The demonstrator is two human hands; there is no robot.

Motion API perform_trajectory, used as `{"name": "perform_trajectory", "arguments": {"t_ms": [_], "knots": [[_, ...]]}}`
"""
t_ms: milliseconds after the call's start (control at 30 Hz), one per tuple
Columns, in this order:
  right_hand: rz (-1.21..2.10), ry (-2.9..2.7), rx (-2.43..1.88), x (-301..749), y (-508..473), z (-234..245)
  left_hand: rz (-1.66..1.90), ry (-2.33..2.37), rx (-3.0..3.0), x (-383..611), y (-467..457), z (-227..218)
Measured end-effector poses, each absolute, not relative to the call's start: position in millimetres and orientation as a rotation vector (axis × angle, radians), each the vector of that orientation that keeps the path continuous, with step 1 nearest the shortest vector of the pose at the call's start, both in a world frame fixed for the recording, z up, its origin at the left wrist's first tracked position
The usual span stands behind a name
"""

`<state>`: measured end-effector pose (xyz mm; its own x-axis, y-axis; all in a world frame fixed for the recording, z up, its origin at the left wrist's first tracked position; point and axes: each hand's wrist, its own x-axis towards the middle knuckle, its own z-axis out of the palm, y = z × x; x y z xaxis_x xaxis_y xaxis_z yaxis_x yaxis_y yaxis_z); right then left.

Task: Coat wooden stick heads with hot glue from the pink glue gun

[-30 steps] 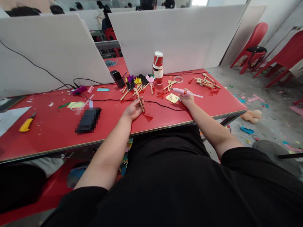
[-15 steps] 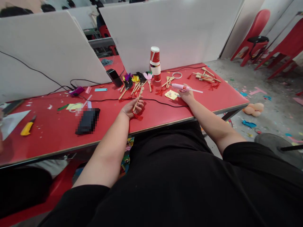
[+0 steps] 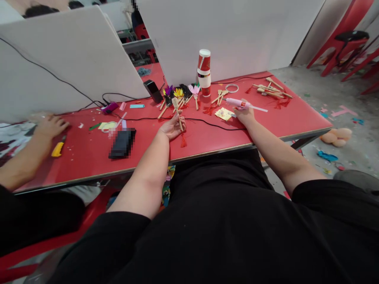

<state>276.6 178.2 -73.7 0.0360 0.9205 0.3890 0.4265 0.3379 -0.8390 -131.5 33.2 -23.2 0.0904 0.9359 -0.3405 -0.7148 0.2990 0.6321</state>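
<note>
Near the table's front edge, my left hand is closed round a small paddle-shaped wooden stick. The stick stands nearly upright, its wide end up, and a red tassel hangs from its lower end. My right hand grips a pink hot glue gun, nozzle pointing left, with a clear glue stick poking out behind. Just below the nozzle lies a stained yellow paper pad. Similar tasselled sticks rest beyond it. Several sticks with feather-like flowers lie past my left hand.
Stacked paper cups and a tape roll stand at the back. More tasselled sticks lie right. A black cable crosses the table. Left are a dark pouch, a yellow cutter and another person's hand.
My left hand has turned the wooden stick more upright, and its tassel now hangs free. The glue gun stays in my right hand. Another person's arm has come in at left. The view has shifted.
</note>
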Motion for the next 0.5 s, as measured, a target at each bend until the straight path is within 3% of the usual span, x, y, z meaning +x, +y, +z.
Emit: {"name": "perform_trajectory", "arguments": {"t_ms": [333, 500], "knots": [[0.616, -1.553, -1.281, 272.2, 165.6, -62.8, 1.244, 0.828, 0.335, -125.9, 41.4, -23.2], [0.611, -1.535, -1.215, 269.1, 162.7, -60.8, 1.289, 1.039, 0.545, -69.2, 52.9, -22.4]]}}
